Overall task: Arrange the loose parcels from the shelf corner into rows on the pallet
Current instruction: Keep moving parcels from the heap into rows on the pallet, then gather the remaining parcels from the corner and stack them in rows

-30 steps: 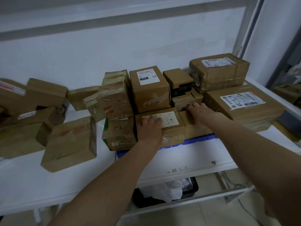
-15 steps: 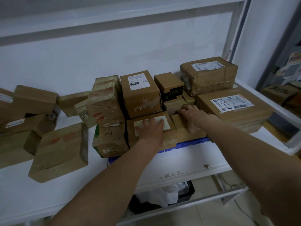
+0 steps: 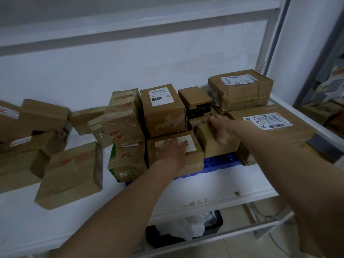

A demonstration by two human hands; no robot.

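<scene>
Brown cardboard parcels stand in rows on a blue pallet (image 3: pixel 219 164) on a white shelf. My left hand (image 3: pixel 172 149) lies flat, fingers spread, on top of a front-row parcel with a pale label (image 3: pixel 193 155). My right hand (image 3: pixel 220 128) rests with fingers apart on the small plain parcel (image 3: pixel 214 146) just to its right. Behind them stand a taped parcel (image 3: pixel 124 121), a box with a white label (image 3: pixel 163 110) and a small box with black tape (image 3: pixel 195 103). Loose parcels (image 3: pixel 70 174) lie at the left.
A large labelled box (image 3: pixel 270 127) with another box (image 3: pixel 240 90) stacked on it fills the right end. The white shelf (image 3: pixel 214 189) has a front lip. A black bin with white plastic (image 3: pixel 186 228) sits below. More boxes (image 3: pixel 322 112) lie on a neighbouring shelf at the far right.
Both hands have stayed on the two front parcels. My right hand has shifted slightly, its fingers now draped over the small parcel's top. The view has dipped a little.
</scene>
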